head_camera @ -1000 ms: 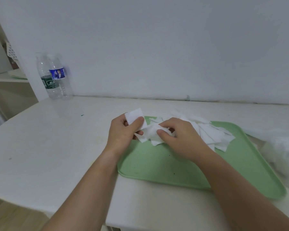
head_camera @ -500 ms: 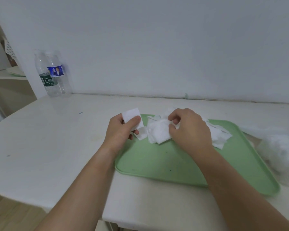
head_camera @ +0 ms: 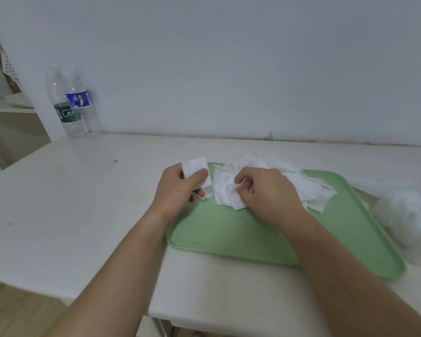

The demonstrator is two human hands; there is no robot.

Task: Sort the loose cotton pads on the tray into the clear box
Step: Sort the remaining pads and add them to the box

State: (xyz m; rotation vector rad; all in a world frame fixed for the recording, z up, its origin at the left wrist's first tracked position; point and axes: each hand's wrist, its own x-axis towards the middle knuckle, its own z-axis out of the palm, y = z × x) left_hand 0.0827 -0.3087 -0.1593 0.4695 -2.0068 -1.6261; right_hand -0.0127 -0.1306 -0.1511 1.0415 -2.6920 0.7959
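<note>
A pile of white square cotton pads (head_camera: pixel 304 188) lies on the far half of a green tray (head_camera: pixel 241 237). My left hand (head_camera: pixel 177 190) pinches a small stack of pads (head_camera: pixel 195 170) between thumb and fingers at the tray's far left corner. My right hand (head_camera: pixel 267 193) rests on the pile with fingers curled, pinching a pad (head_camera: pixel 225 190) at the pile's left side. A clear container with white cotton in it (head_camera: pixel 408 215) sits blurred to the right of the tray; its shape is hard to tell.
Two clear plastic water bottles (head_camera: pixel 73 105) stand at the back left against the wall. The white table (head_camera: pixel 70 203) has its front edge close to me, and a shelf (head_camera: pixel 7 105) stands at far left.
My right hand has slid back from the pile's far side toward me and curled onto a pad. The left hand still holds its stack in nearly the same place.
</note>
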